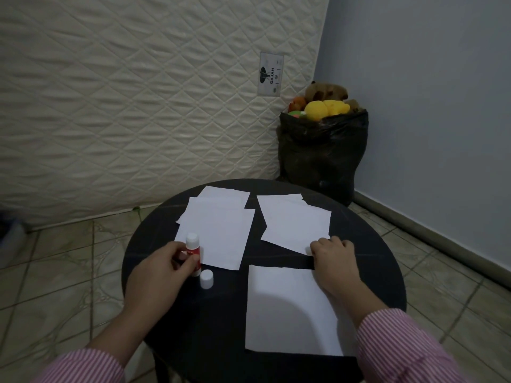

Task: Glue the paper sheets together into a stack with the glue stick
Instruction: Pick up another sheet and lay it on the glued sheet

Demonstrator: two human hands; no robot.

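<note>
- Left hand: fingers closed around the red-and-white glue stick, held upright at the near-left corner of the left paper pile; the barrel's label is unreadable.
- White cap: stands alone on the round black table, just beside the glue stick's base.
- Right hand: fingertips curled down on the near corner of the right paper pile; whether it pinches a sheet cannot be told.
- Single sheet: lies flat nearest the person, partly under the right forearm.
- Mattress label reads "GAJAH".
</note>
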